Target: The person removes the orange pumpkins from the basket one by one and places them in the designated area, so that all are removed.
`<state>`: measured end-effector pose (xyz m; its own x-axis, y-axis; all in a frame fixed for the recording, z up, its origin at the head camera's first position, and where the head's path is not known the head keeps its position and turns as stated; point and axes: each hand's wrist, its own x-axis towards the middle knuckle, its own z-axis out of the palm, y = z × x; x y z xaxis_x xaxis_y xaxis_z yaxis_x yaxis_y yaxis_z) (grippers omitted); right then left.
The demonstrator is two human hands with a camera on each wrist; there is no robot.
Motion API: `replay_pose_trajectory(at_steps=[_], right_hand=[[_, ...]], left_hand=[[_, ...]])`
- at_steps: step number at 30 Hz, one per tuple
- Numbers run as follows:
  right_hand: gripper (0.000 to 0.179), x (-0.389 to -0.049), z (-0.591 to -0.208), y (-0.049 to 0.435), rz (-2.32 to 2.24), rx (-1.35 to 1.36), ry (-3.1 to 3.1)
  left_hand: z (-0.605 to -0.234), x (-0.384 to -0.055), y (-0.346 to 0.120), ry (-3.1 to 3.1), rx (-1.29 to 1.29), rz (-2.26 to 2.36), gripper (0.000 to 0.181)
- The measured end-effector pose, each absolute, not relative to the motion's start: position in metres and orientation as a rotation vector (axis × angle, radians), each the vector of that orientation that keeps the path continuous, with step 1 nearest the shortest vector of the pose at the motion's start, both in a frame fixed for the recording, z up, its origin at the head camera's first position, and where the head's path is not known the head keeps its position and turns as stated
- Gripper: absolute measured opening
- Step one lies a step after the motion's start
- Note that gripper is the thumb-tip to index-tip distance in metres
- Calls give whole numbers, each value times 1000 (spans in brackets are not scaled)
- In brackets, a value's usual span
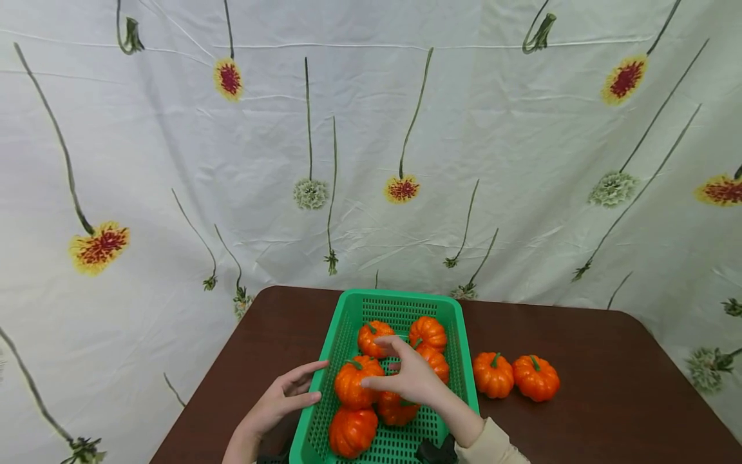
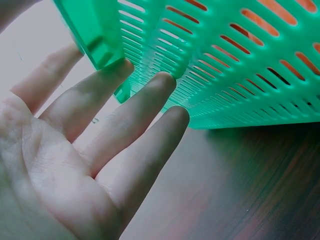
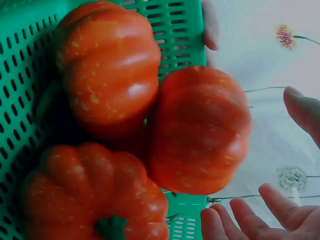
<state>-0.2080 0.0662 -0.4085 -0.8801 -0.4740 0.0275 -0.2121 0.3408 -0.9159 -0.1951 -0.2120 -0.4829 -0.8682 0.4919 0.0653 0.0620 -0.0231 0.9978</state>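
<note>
A green slotted plastic basket (image 1: 400,294) stands on the table with several small orange pumpkins in it. My left hand (image 1: 283,401) is beside the basket's left wall, palm toward it. In the left wrist view its fingers (image 2: 135,117) extend toward the slotted wall (image 2: 200,50); whether they touch is hard to tell. Over the basket, my right hand (image 1: 408,377) has thumb and fingers spread, holding nothing. Closest to it is an orange pumpkin (image 1: 350,386) with a green stem. In the right wrist view a gap separates the right hand (image 3: 280,220) from the nearest pumpkin (image 3: 200,132).
Two more pumpkins, one (image 1: 493,375) beside the other (image 1: 536,378), sit on the dark brown table (image 1: 603,386) just right of the basket. Behind the table hangs a pale cloth (image 1: 359,225) printed with flowers.
</note>
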Motion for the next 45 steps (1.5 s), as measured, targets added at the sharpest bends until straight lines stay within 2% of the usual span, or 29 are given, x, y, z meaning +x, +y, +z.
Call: replay_pose_trajectory(at_steps=[9, 19, 26, 45], right_hand=[[59, -209, -416, 60, -1538, -617, 2345], [66, -208, -417, 62, -1443, -609, 2378], [63, -206, -410, 65, -1478, -569, 2355], [64, -203, -382, 110, -1812, -418, 2192]], left_hand=[[-483, -196, -211, 1952, 561, 1965, 51], [-483, -195, -211, 1949, 568, 1958, 50], [-483, -194, -212, 1947, 564, 1959, 50], [-484, -195, -212, 1943, 597, 1966, 50]])
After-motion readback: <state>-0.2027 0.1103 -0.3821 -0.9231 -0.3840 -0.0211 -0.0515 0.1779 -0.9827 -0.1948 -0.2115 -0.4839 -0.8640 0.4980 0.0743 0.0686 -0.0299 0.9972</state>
